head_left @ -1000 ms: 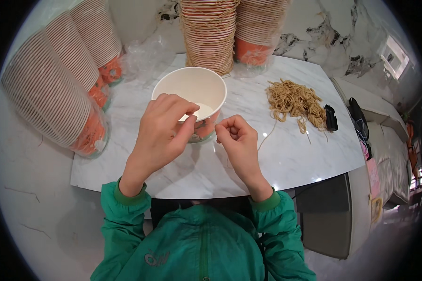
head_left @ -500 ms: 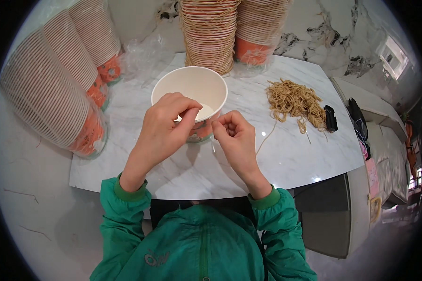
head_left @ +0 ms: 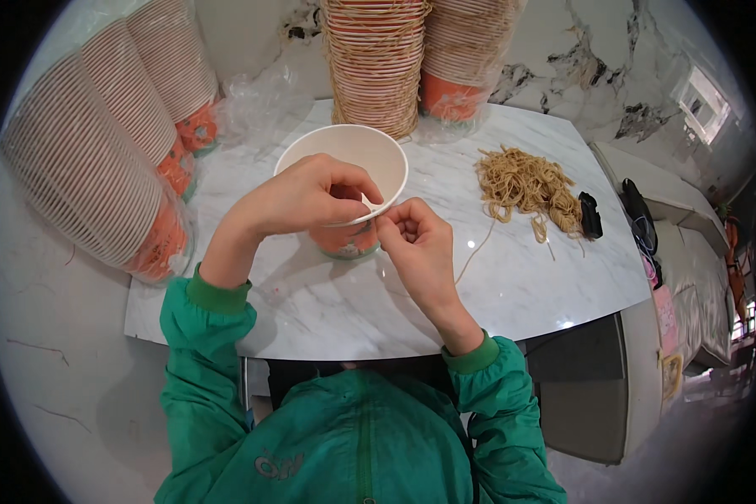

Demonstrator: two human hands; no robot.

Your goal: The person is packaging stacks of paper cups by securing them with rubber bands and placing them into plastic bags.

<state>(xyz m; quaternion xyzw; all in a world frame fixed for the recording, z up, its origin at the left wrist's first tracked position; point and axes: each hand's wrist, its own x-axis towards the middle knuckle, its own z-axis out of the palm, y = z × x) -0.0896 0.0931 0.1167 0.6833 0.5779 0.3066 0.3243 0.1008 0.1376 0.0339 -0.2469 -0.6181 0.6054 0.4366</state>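
- Marble-patterned wall [head_left: 601, 63], white with dark veining, backs a pale grey-veined table [head_left: 512, 290].
- Paper tub [head_left: 344, 242], white inside with an orange-red printed exterior, stands upright on the table in front of the person, its mouth facing up.
- Left hand [head_left: 298, 199]: over the near side of the tub, fingers curled, thumb and index fingertips at the inside of the right front rim. Whether anything is pinched there cannot be told.
- Right hand [head_left: 420, 252]: just outside the same part of the rim, fingers folded in, thumb and index drawn together. Any item between them is too small to confirm.
- Tan twine [head_left: 525, 186] lies in a loose heap on the right of the table. One strand [head_left: 476, 252] runs from it toward the right wrist; its end is hidden.
- Black object [head_left: 590, 215] sits beside the heap, at its right.
- Nested stack [head_left: 374, 80] at the back has tan strands about its rims; a bagged stack [head_left: 455, 88] stands just right of it.
- Three bagged stacks [head_left: 84, 160] lean at left, near crumpled clear plastic [head_left: 265, 105].
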